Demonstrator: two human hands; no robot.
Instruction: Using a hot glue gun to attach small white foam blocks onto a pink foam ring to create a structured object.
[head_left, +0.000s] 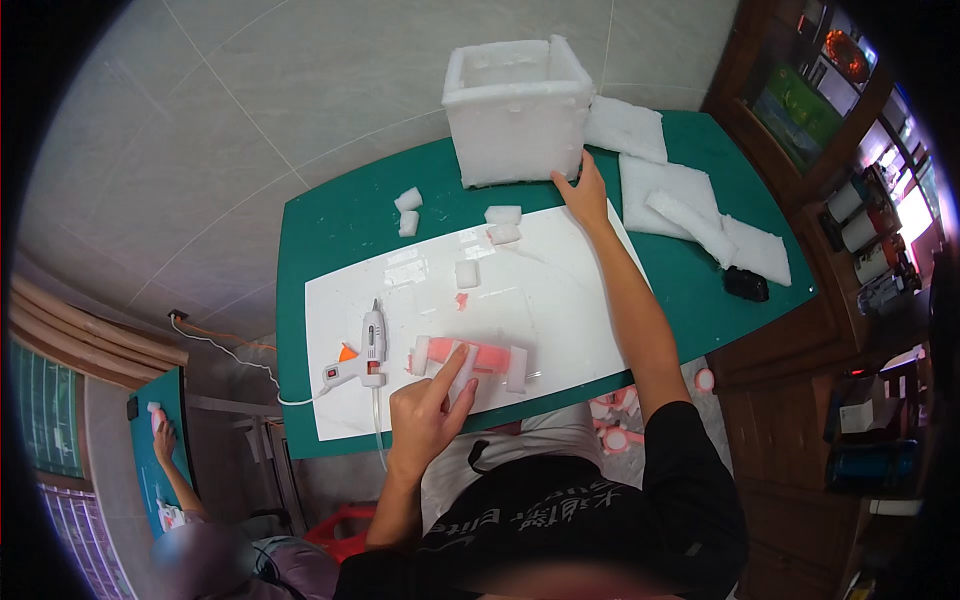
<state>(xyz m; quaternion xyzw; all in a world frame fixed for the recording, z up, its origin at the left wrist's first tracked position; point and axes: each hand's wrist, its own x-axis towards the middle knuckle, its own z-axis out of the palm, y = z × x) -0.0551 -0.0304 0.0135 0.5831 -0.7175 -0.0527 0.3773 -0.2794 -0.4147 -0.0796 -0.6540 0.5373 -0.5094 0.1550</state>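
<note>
The left hand (425,405) hides part of the pink-and-white foam piece (485,358).

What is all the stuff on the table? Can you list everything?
foam box: one, white, far table edge
foam sheets: a few, white, right of box
small foam bits: several, white, mid-table
white board: one, on green table
glue gun: one, white and orange, left on board
pink and white foam piece: one, near edge
small black object: one, right side
left hand: on foam piece
right hand: touching box

White foam box (517,112), open-topped, upright at my table's far edge; pink-and-white foam piece (470,358) flat near me.
</note>
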